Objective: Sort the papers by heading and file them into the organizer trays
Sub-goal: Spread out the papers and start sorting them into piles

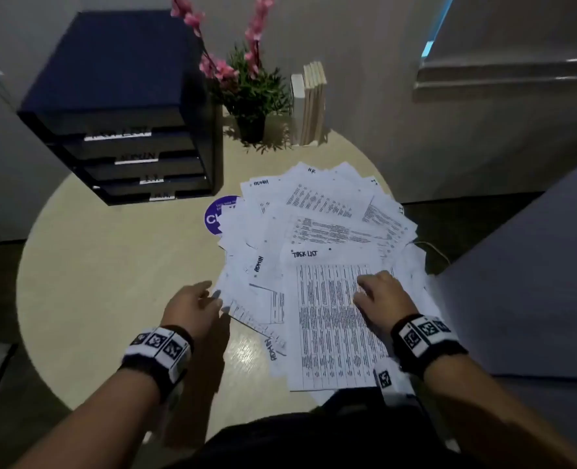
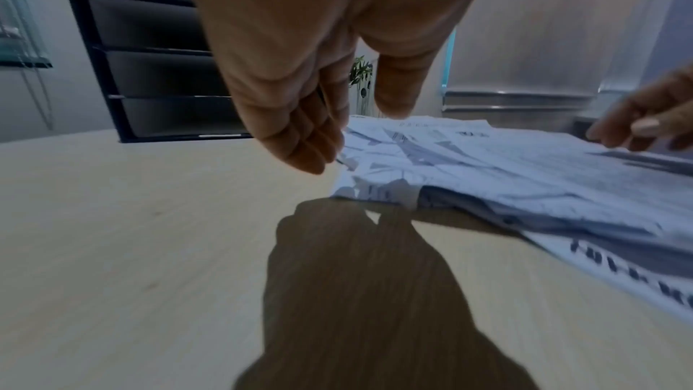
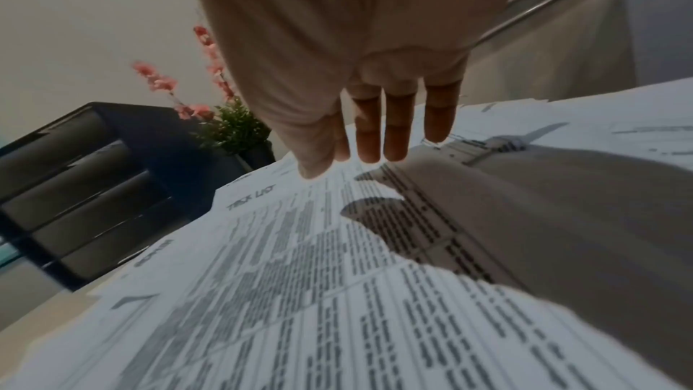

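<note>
A loose fan of white printed papers (image 1: 317, 238) lies on the round pale wooden table (image 1: 111, 282), the top sheet headed "TASK LIST" (image 1: 327, 319). The right hand (image 1: 383, 294) hovers over that sheet, fingers (image 3: 397, 129) straight and close together, gripping nothing. The left hand (image 1: 192, 308) holds loosely curled fingers (image 2: 303, 135) at the fan's left edge. Beyond the left fingertips stands the dark blue four-tray organizer (image 1: 124, 130).

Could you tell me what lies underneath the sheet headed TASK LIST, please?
The TASK LIST sheet lies on the fanned pile of papers; sheets headed ADMIN poke out left. The right hand hovers above. What lies directly beneath is covered.
</note>
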The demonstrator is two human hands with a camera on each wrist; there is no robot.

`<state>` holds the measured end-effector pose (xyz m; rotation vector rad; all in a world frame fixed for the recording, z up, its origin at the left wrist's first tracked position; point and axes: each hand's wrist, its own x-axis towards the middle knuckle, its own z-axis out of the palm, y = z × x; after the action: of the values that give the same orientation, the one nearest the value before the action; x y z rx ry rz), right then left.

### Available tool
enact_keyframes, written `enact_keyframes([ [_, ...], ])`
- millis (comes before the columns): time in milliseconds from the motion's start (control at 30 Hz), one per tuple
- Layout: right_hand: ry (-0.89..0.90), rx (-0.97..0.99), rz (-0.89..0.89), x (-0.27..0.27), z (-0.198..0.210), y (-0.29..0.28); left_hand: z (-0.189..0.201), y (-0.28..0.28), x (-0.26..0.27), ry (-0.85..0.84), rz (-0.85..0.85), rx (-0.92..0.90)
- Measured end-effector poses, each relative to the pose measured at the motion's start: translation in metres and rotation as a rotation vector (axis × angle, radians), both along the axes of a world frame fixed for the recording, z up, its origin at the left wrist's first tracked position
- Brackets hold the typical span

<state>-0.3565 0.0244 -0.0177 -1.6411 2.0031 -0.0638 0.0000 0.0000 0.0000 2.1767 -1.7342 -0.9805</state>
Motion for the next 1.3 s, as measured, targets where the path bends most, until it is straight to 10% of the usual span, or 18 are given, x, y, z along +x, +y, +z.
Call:
enact_keyframes([
  [600, -0.146, 0.030, -0.415, -0.015, -0.008, -0.022, -0.029, -0.059, -0.091, 0.106, 0.088, -0.040],
  [800, 0.012, -0.060, -0.263, -0.022, 0.011, -0.033, -0.022, -0.063, -0.043, 0.042, 0.100, -0.150],
  [1067, -0.306, -0.241, 0.106, 0.008, 0.011, -0.061, 0.001, -0.080, -0.026, 0.170, -0.153, -0.176],
  [1300, -0.414, -0.213, -0.471, -0.002, 0.000, -0.069, -0.009, -0.130, -0.067, 0.285, 0.038, -0.199],
])
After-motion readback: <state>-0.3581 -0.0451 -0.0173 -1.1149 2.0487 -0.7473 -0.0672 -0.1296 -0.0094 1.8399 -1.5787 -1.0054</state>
